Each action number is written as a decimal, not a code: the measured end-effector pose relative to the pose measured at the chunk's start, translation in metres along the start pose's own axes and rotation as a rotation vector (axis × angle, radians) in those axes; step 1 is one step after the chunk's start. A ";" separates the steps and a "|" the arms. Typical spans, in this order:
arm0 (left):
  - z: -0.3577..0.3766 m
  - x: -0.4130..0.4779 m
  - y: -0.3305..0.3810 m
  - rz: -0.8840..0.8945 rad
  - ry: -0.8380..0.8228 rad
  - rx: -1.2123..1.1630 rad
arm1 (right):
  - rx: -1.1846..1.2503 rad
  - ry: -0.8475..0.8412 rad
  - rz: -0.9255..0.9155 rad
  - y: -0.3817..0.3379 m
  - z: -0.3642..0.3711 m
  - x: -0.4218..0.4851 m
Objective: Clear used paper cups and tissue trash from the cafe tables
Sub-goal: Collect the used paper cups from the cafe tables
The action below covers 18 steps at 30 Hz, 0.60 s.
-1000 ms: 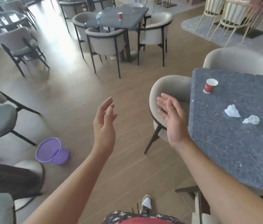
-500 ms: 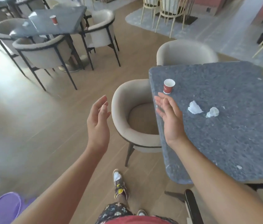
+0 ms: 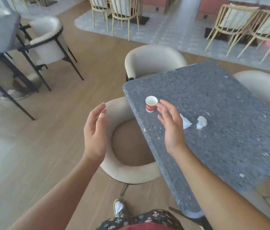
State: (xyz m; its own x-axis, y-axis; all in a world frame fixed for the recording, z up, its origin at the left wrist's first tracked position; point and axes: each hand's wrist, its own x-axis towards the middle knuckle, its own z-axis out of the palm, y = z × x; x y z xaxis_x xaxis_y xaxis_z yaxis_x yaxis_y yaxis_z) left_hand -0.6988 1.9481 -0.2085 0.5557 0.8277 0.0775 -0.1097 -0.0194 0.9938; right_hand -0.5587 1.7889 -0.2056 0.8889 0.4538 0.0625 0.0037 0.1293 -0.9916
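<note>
**Two bare hands raised at the grey speckled table**

One red paper cup stands upright on the table, close to its left edge. The right hand hovers over that same edge, fingers loosely spread and slightly curved, gripping nothing; its fingertips are just beside the cup, and contact cannot be told. Further in on the tabletop lie a flat tissue, partly hidden behind the right hand, and a balled tissue near it. The left hand is off the table, beyond its left edge, above a beige chair drawn up to that side, fingers close together, gently curved, palm turned toward the table.
</note>
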 end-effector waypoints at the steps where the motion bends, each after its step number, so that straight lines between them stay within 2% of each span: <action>1: 0.001 0.008 -0.003 -0.008 -0.008 0.003 | 0.001 0.012 0.001 0.001 0.001 0.005; 11: 0.027 0.060 -0.033 -0.050 -0.060 0.024 | -0.092 0.059 0.052 0.030 -0.005 0.068; 13: 0.035 0.066 -0.039 -0.071 -0.062 0.028 | -0.236 0.009 0.062 0.049 -0.009 0.094; 18: 0.054 0.085 -0.056 -0.136 -0.015 0.056 | -0.786 -0.109 0.082 0.113 -0.018 0.178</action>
State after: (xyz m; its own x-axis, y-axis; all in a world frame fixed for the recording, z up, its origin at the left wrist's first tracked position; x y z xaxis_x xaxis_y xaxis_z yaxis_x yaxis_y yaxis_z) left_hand -0.6010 1.9891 -0.2533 0.5744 0.8166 -0.0571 0.0136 0.0602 0.9981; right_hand -0.3919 1.8681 -0.3088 0.8505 0.5241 -0.0434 0.2986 -0.5492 -0.7805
